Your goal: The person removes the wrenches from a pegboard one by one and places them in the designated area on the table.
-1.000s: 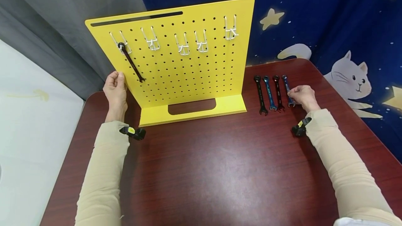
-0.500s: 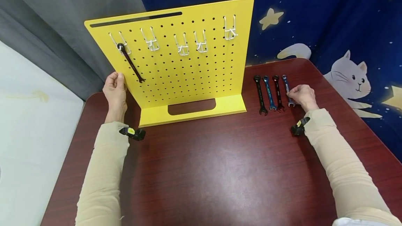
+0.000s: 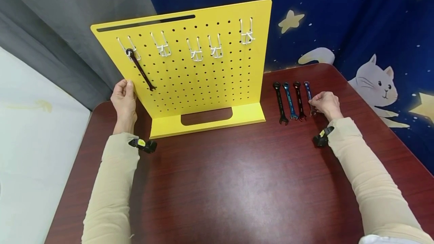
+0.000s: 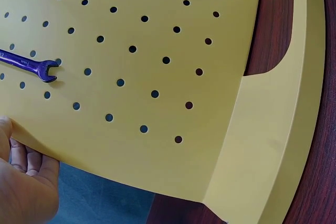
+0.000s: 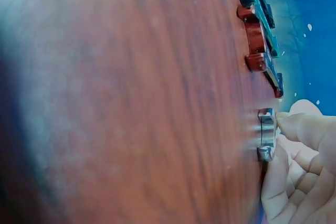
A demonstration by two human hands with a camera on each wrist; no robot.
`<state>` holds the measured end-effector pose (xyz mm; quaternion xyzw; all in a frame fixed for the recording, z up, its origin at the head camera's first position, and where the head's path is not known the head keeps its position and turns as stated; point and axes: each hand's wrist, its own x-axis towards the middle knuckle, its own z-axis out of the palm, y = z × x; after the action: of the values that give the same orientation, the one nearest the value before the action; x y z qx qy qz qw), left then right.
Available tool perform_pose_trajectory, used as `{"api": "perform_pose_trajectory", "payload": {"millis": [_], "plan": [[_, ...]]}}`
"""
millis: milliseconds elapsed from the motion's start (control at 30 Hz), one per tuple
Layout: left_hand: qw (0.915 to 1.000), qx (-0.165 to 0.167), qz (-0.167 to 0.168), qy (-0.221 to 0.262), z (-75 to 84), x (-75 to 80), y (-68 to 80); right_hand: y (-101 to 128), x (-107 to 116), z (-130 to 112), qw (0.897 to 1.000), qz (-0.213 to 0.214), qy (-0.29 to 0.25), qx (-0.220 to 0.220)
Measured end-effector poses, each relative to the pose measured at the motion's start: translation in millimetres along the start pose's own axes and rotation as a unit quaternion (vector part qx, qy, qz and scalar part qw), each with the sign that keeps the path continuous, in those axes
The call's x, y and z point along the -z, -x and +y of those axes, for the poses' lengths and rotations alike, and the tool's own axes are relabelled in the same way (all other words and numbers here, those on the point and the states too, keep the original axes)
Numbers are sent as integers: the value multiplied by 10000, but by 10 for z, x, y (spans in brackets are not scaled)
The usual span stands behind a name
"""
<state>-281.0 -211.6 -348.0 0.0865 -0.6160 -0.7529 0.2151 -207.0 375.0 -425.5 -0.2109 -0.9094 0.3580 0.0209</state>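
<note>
Under the right hand [image 3: 324, 103] lies the rightmost blue wrench [image 3: 308, 92], the last in a row of four on the tabletop [image 3: 237, 176]; its long axis runs away from the person, ring end far, open jaw end near, beneath the fingers; the grip pinches that near end, as the right wrist view shows with fingertips [image 5: 294, 124] against the steel jaw; just to the left of this hand lie the red wrench [image 3: 299, 100], the second blue wrench [image 3: 289, 100] and the black wrench [image 3: 280, 102], all parallel and close together.

Against the earlier pictures the fingers now cover more of the wrench's near end; the row has not shifted.

Across the tabletop, the left hand [image 3: 123, 99] holds the left edge of the upright yellow pegboard [image 3: 203, 82], fingers curled round it; up and right of that grip a dark wrench [image 3: 139, 69] hangs from the first wire hook [image 3: 127, 46], ring end up, open end slanting down to the right; the other hooks [image 3: 196, 50] carry nothing.
</note>
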Motion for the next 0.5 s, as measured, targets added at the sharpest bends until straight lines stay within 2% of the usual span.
{"api": "perform_pose_trajectory", "payload": {"millis": [133,267,367,500], "plan": [[10000,34,-7,62,2,5,7,19,-12,1,10000,-19,-35,5],[9998,74,41,173,1,-2,-1,64,-10,6,9990,308,-278,137],[10000,55,74,13,1,-7,-12,100,-16,-28,9932,692,-881,325],[9996,17,82,-277,-16,-1,-24,164,-72,-162,9756,1065,-1830,588]]}}
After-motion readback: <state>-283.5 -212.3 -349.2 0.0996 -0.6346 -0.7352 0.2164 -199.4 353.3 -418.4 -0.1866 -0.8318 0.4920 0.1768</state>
